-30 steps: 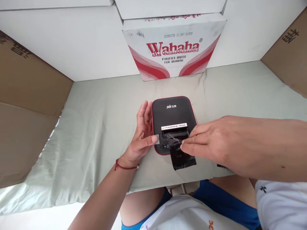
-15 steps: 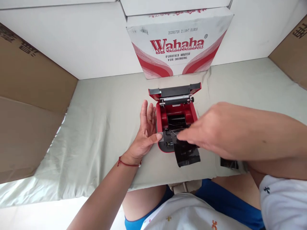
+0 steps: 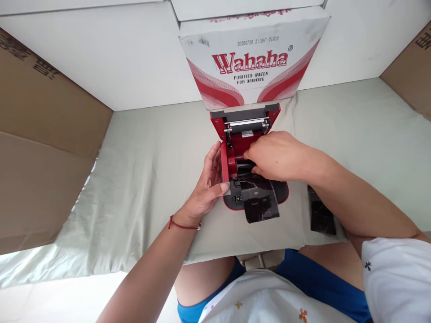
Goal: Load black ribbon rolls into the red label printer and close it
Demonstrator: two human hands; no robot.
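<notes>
A red and black label printer (image 3: 227, 170) sits on the cloth-covered table with its lid (image 3: 245, 116) raised. Inside its bay is a roll of black film-like paper (image 3: 244, 167), whose creased loose end (image 3: 260, 202) hangs over the printer's front. My left hand (image 3: 210, 181) grips the printer's left side, thumb on the front corner and fingers along the wall. Reaching into the bay from the right, my right hand (image 3: 274, 157) has its fingers curled at the roll; part of the roll is hidden behind them.
A piece of black film (image 3: 322, 215) lies on the table beneath my right forearm. Behind the printer stands a white and red Wahaha carton (image 3: 252, 58). Brown cardboard boxes (image 3: 43, 148) flank the left and right, and the cloth's front edge is near my lap.
My right hand has moved back from the loose end of the paper into the printer's bay. The lid leans further back. My left hand keeps its hold on the printer.
</notes>
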